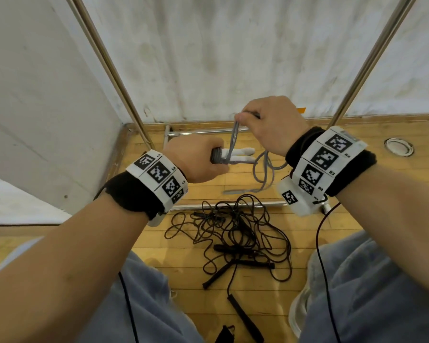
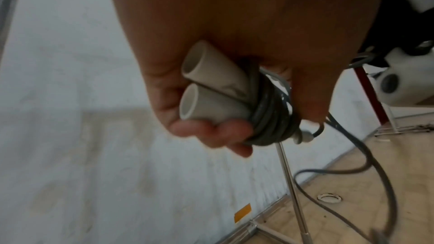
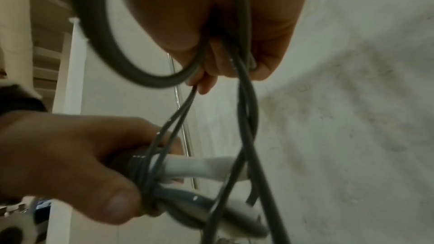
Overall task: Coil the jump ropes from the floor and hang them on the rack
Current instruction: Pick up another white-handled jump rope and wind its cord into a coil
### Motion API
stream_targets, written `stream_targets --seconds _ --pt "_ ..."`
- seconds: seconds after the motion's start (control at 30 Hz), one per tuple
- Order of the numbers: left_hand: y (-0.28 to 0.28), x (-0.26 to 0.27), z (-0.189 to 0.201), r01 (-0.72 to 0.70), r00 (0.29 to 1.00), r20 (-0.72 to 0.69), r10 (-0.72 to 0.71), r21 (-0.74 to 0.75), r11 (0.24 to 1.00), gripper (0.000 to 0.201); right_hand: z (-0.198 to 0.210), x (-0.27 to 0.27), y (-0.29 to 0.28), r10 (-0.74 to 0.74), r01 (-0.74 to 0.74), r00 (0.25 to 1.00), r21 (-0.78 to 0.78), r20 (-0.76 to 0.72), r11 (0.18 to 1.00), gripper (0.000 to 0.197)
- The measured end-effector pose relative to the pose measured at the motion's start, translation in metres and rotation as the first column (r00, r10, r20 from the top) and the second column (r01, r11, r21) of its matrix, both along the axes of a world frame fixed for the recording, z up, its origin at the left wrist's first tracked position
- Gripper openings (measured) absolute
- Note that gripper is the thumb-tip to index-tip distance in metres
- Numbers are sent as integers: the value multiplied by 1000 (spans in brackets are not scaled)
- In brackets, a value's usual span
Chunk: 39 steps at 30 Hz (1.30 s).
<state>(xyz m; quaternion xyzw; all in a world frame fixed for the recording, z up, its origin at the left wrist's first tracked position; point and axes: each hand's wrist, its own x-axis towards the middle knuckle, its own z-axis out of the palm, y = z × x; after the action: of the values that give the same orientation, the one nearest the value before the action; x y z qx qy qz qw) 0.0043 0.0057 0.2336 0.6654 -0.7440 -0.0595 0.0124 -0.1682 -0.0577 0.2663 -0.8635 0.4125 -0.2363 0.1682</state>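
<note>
My left hand (image 1: 198, 160) grips the two white handles (image 1: 240, 154) of a grey jump rope, held side by side, with several turns of grey cord (image 2: 270, 116) wound round them. The handles' open ends (image 2: 199, 84) show in the left wrist view. My right hand (image 1: 270, 122) is just above and to the right, pinching a doubled strand of the grey cord (image 1: 234, 137) that runs down to the wound turns (image 3: 145, 170). The rest of the grey rope (image 1: 263, 169) hangs in loops towards the floor. The rack's metal uprights (image 1: 109, 65) stand on either side.
A tangle of black jump ropes (image 1: 235, 233) with black handles lies on the wooden floor between my knees. The rack's base bars (image 1: 208, 131) lie on the floor near a white wall. A round metal floor fitting (image 1: 398, 146) is at the right.
</note>
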Motion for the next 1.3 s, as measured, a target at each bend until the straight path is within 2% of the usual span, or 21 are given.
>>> stream_targets --seconds 0.1,0.3,0.4,0.5,0.57,0.63,0.67,0.73,0.83,0.93,1.0,1.1,1.2,1.3 --pt "3 -9 4 8 1000 -20 -8 -37 999 43 1 -2 -6 -28 28 1000 7 -9 1000 34" --pt "8 -8 13 76 982 -164 -90 -89 993 27 3 -12 -25 -66 62 998 144 23 988 49" --pt "13 -8 20 115 945 -290 -150 -134 984 32 1 -16 -29 -23 19 1000 245 10 969 51" --pt "17 -9 28 101 891 -420 -170 -183 978 40 -1 -18 -28 -3 -9 1000 380 31 925 42" --pt "19 -10 32 48 818 -557 -142 -180 982 36 -5 -16 -27 2 -61 993 512 115 857 27" --pt "19 -8 36 -33 697 -711 -93 -161 986 32 -11 -11 -19 -13 -74 989 570 147 819 11" --pt "18 -7 37 -73 637 -767 -76 -159 985 32 -14 -8 -14 -14 -78 988 568 156 819 12" --pt "15 -4 39 -159 527 -848 -50 -156 975 30 -19 2 -5 5 -123 976 532 217 838 24" --pt "10 -3 43 -280 383 -923 -25 -141 950 24 -21 15 6 42 -156 959 396 281 905 27" --pt "8 -3 46 -334 296 -955 -21 -124 934 14 -26 22 18 91 -175 951 273 295 946 21" --pt "6 -1 47 -345 279 -960 -10 -110 932 12 -30 25 25 130 -197 957 250 260 948 15" --pt "4 1 43 -337 303 -953 8 -100 936 14 -33 33 30 152 -204 964 243 218 948 10" --pt "3 -1 38 -317 346 -938 2 -115 942 14 -32 37 25 52 -125 980 396 190 910 11" --pt "0 -1 37 -350 369 -929 34 -105 931 19 -32 39 23 16 -173 961 549 277 818 19"
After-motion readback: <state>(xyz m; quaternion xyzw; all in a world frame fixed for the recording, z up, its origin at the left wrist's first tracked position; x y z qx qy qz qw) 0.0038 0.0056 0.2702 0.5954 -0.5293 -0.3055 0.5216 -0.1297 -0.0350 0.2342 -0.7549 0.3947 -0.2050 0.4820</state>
